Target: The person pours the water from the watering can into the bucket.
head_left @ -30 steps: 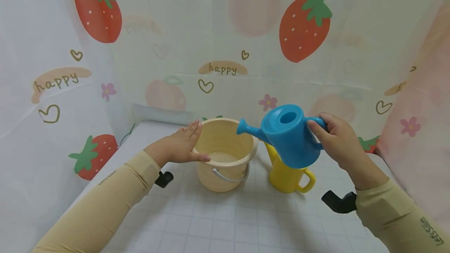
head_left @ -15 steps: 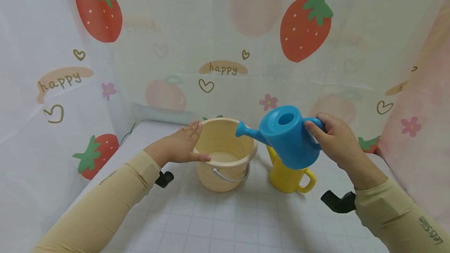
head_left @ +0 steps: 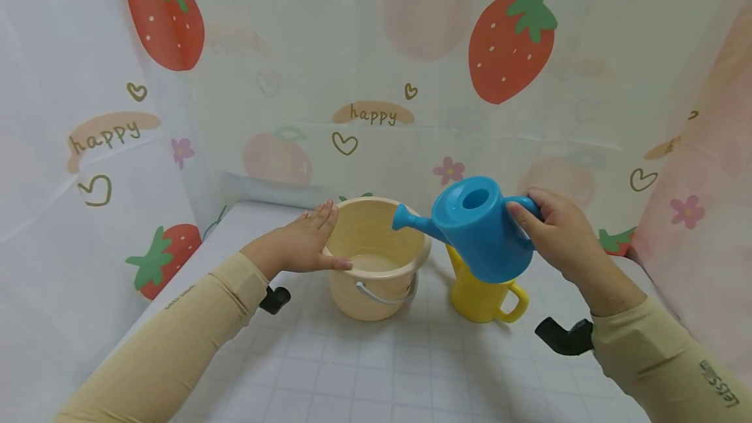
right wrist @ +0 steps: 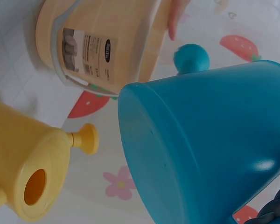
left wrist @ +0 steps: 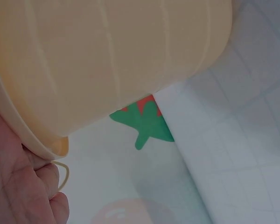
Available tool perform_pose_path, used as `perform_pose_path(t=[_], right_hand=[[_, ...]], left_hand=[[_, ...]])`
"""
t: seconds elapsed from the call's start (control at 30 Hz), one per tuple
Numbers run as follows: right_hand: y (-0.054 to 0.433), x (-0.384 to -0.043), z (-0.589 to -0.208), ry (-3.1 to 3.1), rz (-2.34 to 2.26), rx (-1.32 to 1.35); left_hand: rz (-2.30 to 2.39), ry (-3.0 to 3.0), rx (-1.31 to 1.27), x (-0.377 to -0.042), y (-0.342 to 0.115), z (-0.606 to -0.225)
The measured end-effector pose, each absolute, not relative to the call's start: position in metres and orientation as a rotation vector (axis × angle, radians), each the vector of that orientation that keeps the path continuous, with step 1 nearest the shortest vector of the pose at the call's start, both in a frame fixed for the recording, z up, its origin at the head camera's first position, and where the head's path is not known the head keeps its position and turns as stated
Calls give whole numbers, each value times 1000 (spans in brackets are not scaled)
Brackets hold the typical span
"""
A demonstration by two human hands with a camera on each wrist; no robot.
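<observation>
My left hand (head_left: 296,243) rests on the left side of the rim of a cream plastic bucket (head_left: 364,302), fingers straight and thumb laid along the near rim. The bucket stands upright; its grey handle (head_left: 384,299) hangs down in front. In my right hand (head_left: 561,240) is the handle of a blue watering can (head_left: 487,234), gripped with the thumb on top. The can is held raised and tilted, its spout head (head_left: 402,217) over the bucket's right part. In the right wrist view, the blue can (right wrist: 200,144) fills much of the frame.
A yellow watering can (head_left: 478,299) stands on the table, partly hidden behind the blue one, right of the bucket. White gridded cloth (head_left: 352,371) covers the table. Strawberry-printed curtains (head_left: 294,51) enclose the back and sides.
The blue watering can has shifted slightly left with my right hand, its spout a little further over the bucket. My left hand and the bucket have stayed put.
</observation>
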State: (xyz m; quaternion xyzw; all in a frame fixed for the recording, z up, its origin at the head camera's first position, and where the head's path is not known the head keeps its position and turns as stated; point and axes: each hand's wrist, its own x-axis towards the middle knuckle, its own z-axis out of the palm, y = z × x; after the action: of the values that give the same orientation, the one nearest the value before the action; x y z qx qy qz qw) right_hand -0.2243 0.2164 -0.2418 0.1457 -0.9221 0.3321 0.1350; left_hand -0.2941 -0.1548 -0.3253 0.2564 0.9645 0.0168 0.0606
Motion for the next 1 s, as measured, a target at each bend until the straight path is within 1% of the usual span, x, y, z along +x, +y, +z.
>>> perform_pose_path(t=[0.4, 1.0], right_hand=[[216, -223, -241, -2671, 963, 426], [213, -225, -240, -2684, 964, 439]], left_hand=[[62, 2903, 771, -288, -153, -319], [70, 2915, 767, -288, -153, -320]])
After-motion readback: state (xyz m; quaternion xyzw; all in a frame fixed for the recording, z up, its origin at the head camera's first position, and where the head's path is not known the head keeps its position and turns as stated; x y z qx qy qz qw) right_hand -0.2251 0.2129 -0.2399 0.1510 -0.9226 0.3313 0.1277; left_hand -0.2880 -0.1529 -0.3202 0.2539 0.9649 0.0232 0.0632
